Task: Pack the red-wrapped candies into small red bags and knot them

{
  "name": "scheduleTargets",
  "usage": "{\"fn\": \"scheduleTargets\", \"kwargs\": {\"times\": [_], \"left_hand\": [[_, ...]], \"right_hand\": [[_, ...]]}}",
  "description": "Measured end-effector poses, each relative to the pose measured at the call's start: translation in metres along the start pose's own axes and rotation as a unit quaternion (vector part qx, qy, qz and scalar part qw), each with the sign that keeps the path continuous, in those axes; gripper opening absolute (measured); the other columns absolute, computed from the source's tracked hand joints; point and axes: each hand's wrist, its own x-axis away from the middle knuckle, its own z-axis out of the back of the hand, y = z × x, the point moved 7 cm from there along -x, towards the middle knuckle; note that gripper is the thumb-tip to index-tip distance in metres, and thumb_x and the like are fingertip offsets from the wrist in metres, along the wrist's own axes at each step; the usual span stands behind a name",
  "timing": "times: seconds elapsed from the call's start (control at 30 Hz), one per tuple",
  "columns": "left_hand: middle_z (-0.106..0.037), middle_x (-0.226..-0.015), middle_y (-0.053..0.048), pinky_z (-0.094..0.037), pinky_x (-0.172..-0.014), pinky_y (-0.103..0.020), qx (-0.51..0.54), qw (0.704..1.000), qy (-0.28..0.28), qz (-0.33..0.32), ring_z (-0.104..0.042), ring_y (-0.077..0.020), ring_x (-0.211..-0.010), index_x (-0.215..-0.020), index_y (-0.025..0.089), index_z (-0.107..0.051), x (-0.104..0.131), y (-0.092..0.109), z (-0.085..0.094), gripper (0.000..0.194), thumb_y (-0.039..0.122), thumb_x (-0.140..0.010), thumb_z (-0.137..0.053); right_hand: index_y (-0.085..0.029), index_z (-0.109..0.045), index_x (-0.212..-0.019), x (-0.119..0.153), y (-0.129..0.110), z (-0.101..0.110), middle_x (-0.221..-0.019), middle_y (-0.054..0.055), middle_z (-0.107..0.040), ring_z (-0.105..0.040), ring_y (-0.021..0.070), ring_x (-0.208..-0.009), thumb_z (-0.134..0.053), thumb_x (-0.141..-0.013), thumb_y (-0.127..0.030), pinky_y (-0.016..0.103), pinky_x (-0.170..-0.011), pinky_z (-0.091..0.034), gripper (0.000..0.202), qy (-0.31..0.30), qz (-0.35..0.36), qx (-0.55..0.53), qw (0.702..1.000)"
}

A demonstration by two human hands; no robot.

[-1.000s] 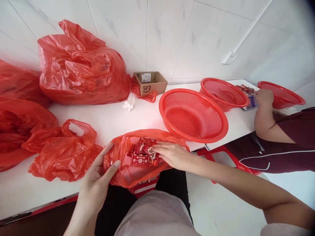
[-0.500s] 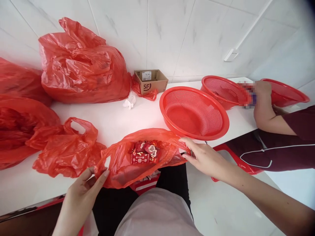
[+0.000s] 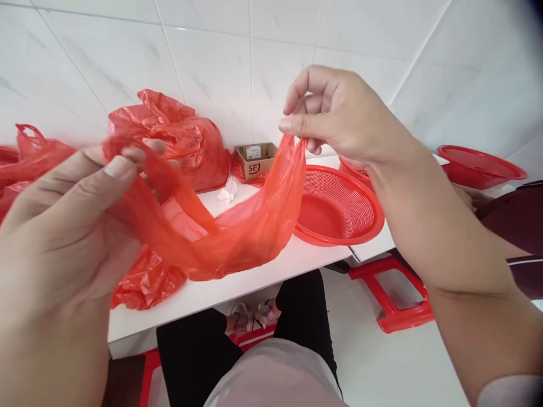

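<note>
A thin red plastic bag [image 3: 237, 243] hangs between my two hands above the front of the white table [image 3: 229, 297], its middle sagging. At the left, close to the camera, my left hand [image 3: 89, 198] pinches one handle of it between thumb and fingers. Higher up, my right hand [image 3: 326, 113] grips the other end with closed fingertips. The bag's contents are hidden from this side. Behind it and to the right sits a red perforated basket [image 3: 339, 209].
Large red bags [image 3: 199, 141] stand by the tiled wall, and a crumpled one [image 3: 148, 280] lies at the table's front. An SF cardboard box [image 3: 257, 161], white tissue [image 3: 228, 191] and another red basket [image 3: 479, 164] are behind. A person's dark sleeve [image 3: 517, 217] shows right, above a red stool [image 3: 394, 314].
Both hands have risen with the red bag, bringing it up and closer to the camera. The packets seen inside it are now hidden. The view has shifted, and the person at the right shows less.
</note>
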Motion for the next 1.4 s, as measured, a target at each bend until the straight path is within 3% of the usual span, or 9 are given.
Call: {"fn": "scheduleTargets", "kwargs": {"times": [0.23,0.37,0.53,0.7,0.87,1.0,1.2,1.33,1.4], "left_hand": [[-0.065,-0.082,0.003,-0.057,-0.069,-0.03,-0.046,0.961,-0.259,0.083,-0.066,-0.012,-0.071,-0.141,0.028,-0.046,-0.002,-0.002,-0.052,0.06,0.034,-0.084,-0.067],[-0.052,-0.065,0.004,-0.05,-0.053,-0.021,-0.163,0.913,-0.348,0.137,-0.052,-0.009,-0.056,-0.124,0.019,-0.061,-0.005,-0.022,-0.07,0.051,0.046,-0.082,-0.068],[-0.031,-0.052,0.006,-0.042,-0.048,-0.021,-0.095,0.935,-0.253,0.23,-0.031,-0.0067,-0.045,-0.077,0.019,-0.066,-0.014,-0.049,-0.055,0.038,0.055,-0.086,-0.057],[-0.04,-0.05,0.005,-0.045,-0.055,-0.026,-0.042,0.933,-0.267,0.239,-0.034,-0.0085,-0.044,-0.075,0.019,-0.063,-0.015,-0.058,-0.048,0.038,0.053,-0.089,-0.053],[-0.063,-0.069,-0.003,-0.043,-0.06,-0.027,-0.109,0.923,-0.335,0.155,-0.051,-0.0134,-0.06,-0.081,0.019,-0.071,-0.016,-0.047,-0.048,0.026,0.042,-0.084,-0.061],[-0.069,-0.083,-0.003,-0.043,-0.063,-0.027,-0.247,0.886,-0.382,0.086,-0.057,-0.0163,-0.069,-0.084,0.022,-0.073,-0.011,-0.047,-0.051,0.015,0.031,-0.08,-0.062],[-0.066,-0.085,-0.002,-0.04,-0.059,-0.027,-0.475,0.852,-0.172,-0.134,-0.057,-0.0163,-0.068,-0.086,0.021,-0.061,-0.015,-0.038,-0.04,0.024,0.008,-0.074,-0.045],[-0.066,-0.111,-0.007,-0.048,-0.077,-0.03,-0.445,0.857,-0.155,-0.207,-0.064,-0.0202,-0.096,-0.107,0.021,-0.065,-0.009,-0.034,-0.035,0.028,0.019,-0.087,-0.045],[-0.068,-0.114,-0.007,-0.048,-0.081,-0.032,-0.451,0.852,-0.17,-0.203,-0.064,-0.0215,-0.099,-0.112,0.022,-0.067,-0.005,-0.037,-0.029,0.029,0.028,-0.092,-0.045]], "right_hand": [[-0.008,-0.059,-0.097,-0.021,-0.055,-0.042,-0.066,-0.009,-0.055,-0.059,0.0027,-0.058,-0.063,-0.088,-0.021,0.015,-0.057,-0.047,0.017,-0.097,0.1,-0.045,0.989],[-0.013,-0.056,-0.087,-0.029,-0.077,-0.072,-0.075,-0.006,-0.058,-0.061,0.007,-0.07,-0.066,-0.086,-0.015,0.022,-0.067,-0.054,0.01,-0.146,0.142,-0.092,0.975],[-0.02,-0.057,-0.095,-0.027,-0.042,-0.085,-0.1,0.0,-0.063,-0.062,0.0137,-0.095,-0.066,-0.086,-0.022,0.03,-0.084,-0.054,0.013,-0.08,0.15,-0.147,0.974],[-0.019,-0.058,-0.091,-0.01,0.017,-0.102,-0.084,0.002,-0.067,-0.064,0.0157,-0.079,-0.061,-0.09,-0.033,0.036,-0.078,-0.055,0.014,-0.102,0.056,-0.18,0.977],[-0.02,-0.067,-0.083,0.011,0.005,-0.106,-0.098,0.004,-0.064,-0.062,0.0173,-0.096,-0.068,-0.085,-0.042,0.037,-0.092,-0.049,0.022,-0.134,0.085,-0.172,0.972],[-0.02,-0.067,-0.089,0.001,0.016,-0.116,-0.113,0.005,-0.062,-0.057,0.0169,-0.114,-0.049,-0.097,-0.04,0.034,-0.103,-0.043,0.029,-0.04,0.065,-0.241,0.967],[-0.025,-0.055,-0.126,-0.012,0.05,-0.172,-0.056,-0.009,-0.053,-0.056,0.0104,-0.05,-0.047,-0.099,-0.036,0.035,-0.082,-0.055,0.03,-0.146,-0.022,-0.36,0.921],[-0.021,-0.059,-0.115,-0.01,0.047,-0.177,-0.06,-0.005,-0.062,-0.066,0.0142,-0.062,-0.05,-0.096,-0.046,0.036,-0.082,-0.055,0.033,-0.217,-0.001,-0.392,0.894],[-0.018,-0.061,-0.094,-0.012,0.052,-0.169,-0.072,0.001,-0.068,-0.069,0.0175,-0.076,-0.048,-0.095,-0.054,0.033,-0.078,-0.054,0.038,-0.194,0.005,-0.349,0.917]]}}
